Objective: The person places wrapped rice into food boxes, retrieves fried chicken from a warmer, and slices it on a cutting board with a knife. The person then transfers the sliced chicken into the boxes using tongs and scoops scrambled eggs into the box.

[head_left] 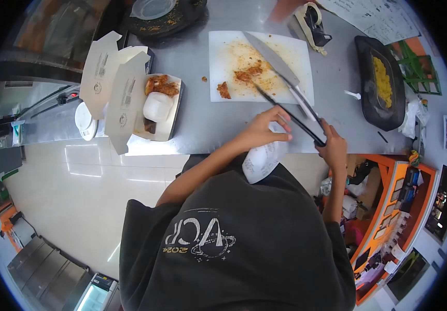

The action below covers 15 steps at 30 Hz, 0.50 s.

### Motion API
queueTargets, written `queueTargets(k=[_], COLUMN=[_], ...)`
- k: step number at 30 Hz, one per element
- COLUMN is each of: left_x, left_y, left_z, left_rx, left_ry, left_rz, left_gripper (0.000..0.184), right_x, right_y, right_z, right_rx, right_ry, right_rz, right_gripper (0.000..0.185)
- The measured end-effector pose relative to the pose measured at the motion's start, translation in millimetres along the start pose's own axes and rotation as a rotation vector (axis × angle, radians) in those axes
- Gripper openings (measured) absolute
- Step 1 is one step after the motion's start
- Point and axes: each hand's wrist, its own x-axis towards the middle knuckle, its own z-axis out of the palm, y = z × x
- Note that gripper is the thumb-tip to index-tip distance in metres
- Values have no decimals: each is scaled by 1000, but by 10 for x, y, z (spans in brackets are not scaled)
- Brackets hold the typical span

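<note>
A long black tool point(291, 118), which looks like tongs, slants over the near edge of the white cutting board point(221, 49). The right hand point(332, 145) has its fingers wrapped around the back end, so that grip is full. The tip points at some small brown bits of food point(249, 72) on the board. I can't tell if it touches them. One more brown bit point(224, 90) sits near the board's left edge.

The left hand point(267, 129) is just beside the tool. Its grip is curled around a white paper point(265, 161) with small print, which hangs down in front of the dark shirt point(234, 223).

A big knife point(273, 59) lies slanted on the board. Its handle runs toward the right hand, and I can't tell if they touch.

The board is on the shiny metal worktop point(192, 122). To the left is an open box point(170, 127) with crispy brown food point(162, 85) and a round white lump point(157, 107) inside. Its flap point(125, 101) leans out to the left. Behind it is another open box point(99, 72).

Farther off are a black round pan point(169, 26) at the top, a tape holder point(314, 26) past the board, and a black tray point(363, 78) with yellow food point(382, 80) on the right.
</note>
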Motion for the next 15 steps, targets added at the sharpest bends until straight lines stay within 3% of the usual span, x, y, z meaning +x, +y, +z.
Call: queueTargets(k=[4, 7, 9, 11, 15], left_x=[-416, -879, -1175, -1439, -1849], left_y=[223, 365, 427, 417, 465], left_z=[-473, -851, -1088, -1267, -1555], left_rx=[151, 34, 127, -4, 160], left_ry=[246, 545, 715, 819, 1003], left_rz=[140, 96, 118, 139, 117], left_gripper=[36, 32, 31, 30, 31], right_x=[-59, -142, -165, -168, -192], right_y=[-419, -826, -952, -1034, -1098], right_z=[122, 309, 489, 597, 740], right_rx=[65, 109, 125, 140, 141], right_ry=[-127, -136, -117, -117, -122], right_rz=[-92, -34, -23, -7, 27], right_gripper=[81, 77, 74, 71, 68])
